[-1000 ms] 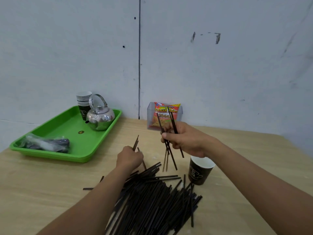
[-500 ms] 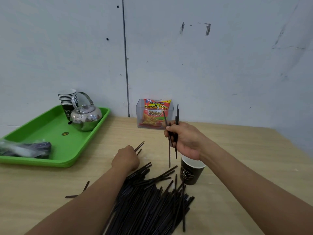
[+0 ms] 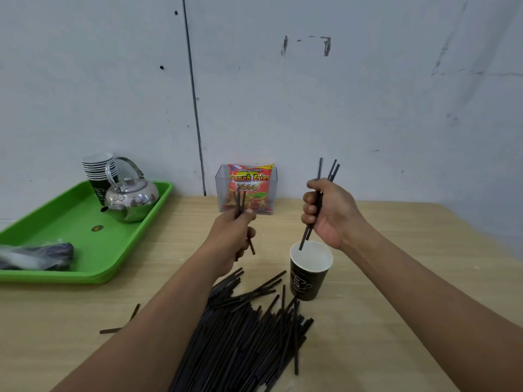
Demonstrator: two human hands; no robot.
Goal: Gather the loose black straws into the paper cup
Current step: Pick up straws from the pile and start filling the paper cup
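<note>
Above the paper cup [image 3: 310, 274], near the middle of the wooden table [image 3: 424, 250], the right hand [image 3: 331, 213] is fisted round a small bunch of black straws [image 3: 306, 237]. It holds them steeply, tilted a little, so that their lower ends dip just inside the cup's white mouth. That near-upright hold looks chosen to let the bunch slide straight down instead of catching the rim. The cup stands upright at the far right corner of the main pile of loose straws [image 3: 246, 329], close enough that each handful needs only a short carry. Apart from those dipping tips I see no straws standing in it, so the job seems barely begun. A light, nearly empty cup may tip if long straws lean on one side.

The left hand [image 3: 230, 236], up off the table to the left of the cup and apart from it, grips a few straws [image 3: 240, 202] of its own. Their tops poke up in front of the French Fries packet [image 3: 249, 188], which sits in a clear plastic box [image 3: 219, 182] against the wall. This hand probably takes its turn at the cup next.

The pile lies beneath both forearms, its straws roughly parallel and fanning toward the cup, and two stray straws [image 3: 133, 312] lie apart on the left. Farther left, a green tray [image 3: 85, 222] holds a steel kettle [image 3: 131, 199], a stack of paper cups [image 3: 99, 171] and a plastic-wrapped dark bundle [image 3: 36, 256], all well away from the work.
</note>
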